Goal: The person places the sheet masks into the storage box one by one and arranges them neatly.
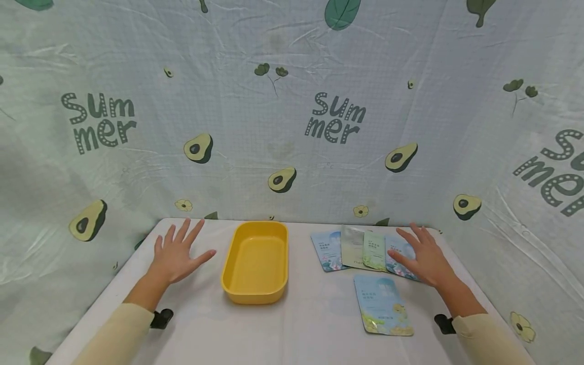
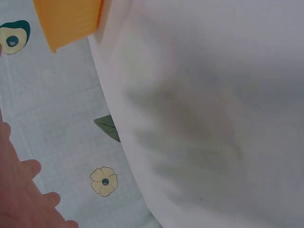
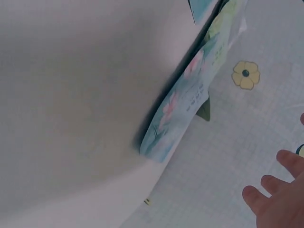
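My left hand (image 1: 175, 258), fingers spread and holding nothing, hovers over the table left of a yellow plastic basin (image 1: 255, 263). On the right, my right hand (image 1: 426, 258) is spread too, with nothing in it. It overlaps the rightmost blue sachet (image 1: 399, 253) of a fanned row in the head view. That row also has a green sachet (image 1: 374, 248), a silvery one (image 1: 352, 248) and another blue one (image 1: 328, 251). A single light-blue sachet (image 1: 382, 304) lies nearer, left of my right wrist. The right wrist view shows the flowered blue sachet (image 3: 173, 114) on the table.
The white table (image 1: 315, 319) backs onto a hanging cloth (image 1: 237, 101) printed with avocados and lettering, which also rises at both sides. A black wrist strap (image 1: 161, 319) sits at my left cuff, and a similar black piece (image 1: 444, 324) at my right.
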### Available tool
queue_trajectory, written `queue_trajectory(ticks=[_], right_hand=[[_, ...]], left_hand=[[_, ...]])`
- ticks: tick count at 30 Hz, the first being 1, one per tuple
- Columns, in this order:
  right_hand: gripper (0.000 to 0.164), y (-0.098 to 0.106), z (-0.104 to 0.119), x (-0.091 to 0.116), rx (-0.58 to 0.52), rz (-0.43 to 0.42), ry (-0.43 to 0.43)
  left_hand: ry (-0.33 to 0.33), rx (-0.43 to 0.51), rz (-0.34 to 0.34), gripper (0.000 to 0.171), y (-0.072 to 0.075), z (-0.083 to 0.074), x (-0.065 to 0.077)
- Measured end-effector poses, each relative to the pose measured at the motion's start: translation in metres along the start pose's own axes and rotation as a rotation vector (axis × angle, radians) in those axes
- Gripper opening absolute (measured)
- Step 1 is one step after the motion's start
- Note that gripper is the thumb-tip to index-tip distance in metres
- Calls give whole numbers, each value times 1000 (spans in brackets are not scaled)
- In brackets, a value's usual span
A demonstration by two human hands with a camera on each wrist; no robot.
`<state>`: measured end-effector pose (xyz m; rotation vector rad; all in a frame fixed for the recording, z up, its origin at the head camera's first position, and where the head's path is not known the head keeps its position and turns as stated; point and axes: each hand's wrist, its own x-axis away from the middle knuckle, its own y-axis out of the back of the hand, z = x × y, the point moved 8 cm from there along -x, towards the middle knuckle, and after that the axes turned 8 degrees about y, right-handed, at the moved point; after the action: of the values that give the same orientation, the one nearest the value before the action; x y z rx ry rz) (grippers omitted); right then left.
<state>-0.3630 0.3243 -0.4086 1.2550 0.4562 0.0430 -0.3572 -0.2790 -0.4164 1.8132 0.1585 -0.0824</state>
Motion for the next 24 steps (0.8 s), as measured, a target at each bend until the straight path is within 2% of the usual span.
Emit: queue_trajectory(ticks=[6, 16, 21, 24], right_hand=[[80, -11, 9, 10, -102, -23, -10], [67, -17, 21, 23, -265, -96, -15], [65, -26, 22, 29, -348, -49, -63], [65, -33, 25, 33, -400, -16, -89]], left_hand=[[-18, 37, -36, 95, -1, -10, 8], [-24, 196, -26, 89, -6, -25, 22], [-40, 273, -15, 83, -11, -33, 30], [-23, 325, 6, 81, -14, -34, 34]])
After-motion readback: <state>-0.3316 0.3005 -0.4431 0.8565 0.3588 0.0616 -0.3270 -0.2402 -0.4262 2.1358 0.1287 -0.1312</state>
